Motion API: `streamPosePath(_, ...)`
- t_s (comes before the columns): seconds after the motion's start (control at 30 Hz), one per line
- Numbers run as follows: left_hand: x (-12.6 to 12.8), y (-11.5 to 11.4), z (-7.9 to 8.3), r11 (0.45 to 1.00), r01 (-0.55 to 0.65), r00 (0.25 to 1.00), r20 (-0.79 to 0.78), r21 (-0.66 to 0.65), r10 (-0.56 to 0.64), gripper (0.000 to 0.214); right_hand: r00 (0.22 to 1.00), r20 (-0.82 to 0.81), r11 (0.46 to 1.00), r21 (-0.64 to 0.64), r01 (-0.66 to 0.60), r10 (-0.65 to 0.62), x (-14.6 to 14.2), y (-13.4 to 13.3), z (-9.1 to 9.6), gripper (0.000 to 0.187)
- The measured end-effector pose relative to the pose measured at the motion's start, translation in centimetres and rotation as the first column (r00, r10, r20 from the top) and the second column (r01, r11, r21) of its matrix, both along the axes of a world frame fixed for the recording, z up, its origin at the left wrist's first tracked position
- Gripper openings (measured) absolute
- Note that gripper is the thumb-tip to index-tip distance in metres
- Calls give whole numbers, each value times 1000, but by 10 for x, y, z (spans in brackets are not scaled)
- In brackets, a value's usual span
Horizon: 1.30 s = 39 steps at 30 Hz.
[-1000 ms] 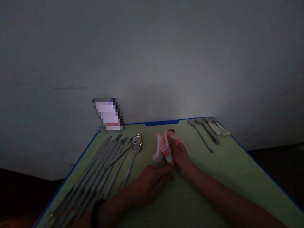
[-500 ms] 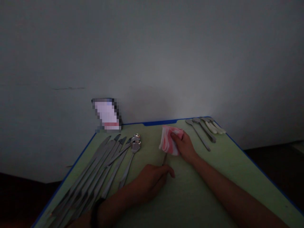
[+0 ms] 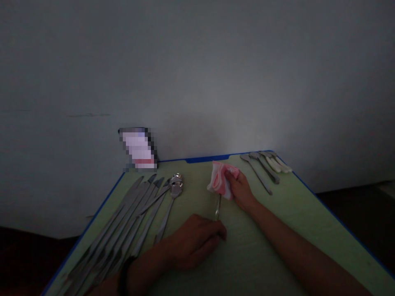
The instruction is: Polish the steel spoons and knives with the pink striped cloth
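Grip closed on the handle end of a metal utensil, the left hand rests on the worktop while the right hand, clenched around the pink cloth, has slid it farther up, baring more handle than before.

**Pink cloth bunched over a metal utensil**

Crumpled pink-and-white cloth, gripped in the right hand, wrapped around the utensil's far end, head hidden. Slim shiny handle bare below, slanting back toward the viewer, near tip pinched by the left hand. Mid-way along the green table.
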<state>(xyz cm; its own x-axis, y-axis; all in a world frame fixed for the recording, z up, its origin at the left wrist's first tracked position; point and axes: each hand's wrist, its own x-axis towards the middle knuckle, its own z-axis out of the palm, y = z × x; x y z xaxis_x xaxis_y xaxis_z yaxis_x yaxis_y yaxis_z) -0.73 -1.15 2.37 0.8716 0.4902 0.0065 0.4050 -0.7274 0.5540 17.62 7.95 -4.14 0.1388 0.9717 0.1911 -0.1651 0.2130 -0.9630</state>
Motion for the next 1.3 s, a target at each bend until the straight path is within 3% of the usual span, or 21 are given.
streamPosePath(0.27, 7, -2, -9, 995, -97, 995, -29, 33, 97, 20, 999, 2, 999, -14, -52, 52, 0, 1, 3, 31)
streamPosePath(0.63, 9, -4, -15, 994, -105, 994, -8, 12, 105, 18, 986, 150, 997, 11, -73, 70, 0, -3, 12, 29)
streamPosePath(0.87, 10, -1, -15, 983, -183, 976, 119, 4, 181, 21, 988, -78, 990, -50, -134, 130, -1, -3, 12, 36)
streamPosePath(1.07, 11, 1, -16, 984, -176, 978, 109, -9, 176, 18, 958, -250, 972, -153, -179, 137, 0, -1, 11, 34)
streamPosePath(1.2, 11, 1, -15, 985, -172, 979, 110, -21, 173, 19, 865, -502, 970, -199, -138, 20, 1, 6, 10, 30)
streamPosePath(1.3, 10, 2, -14, 992, -128, 986, 107, -9, 129, 19, 825, -561, 964, -179, -195, 63, 3, 11, 11, 34)
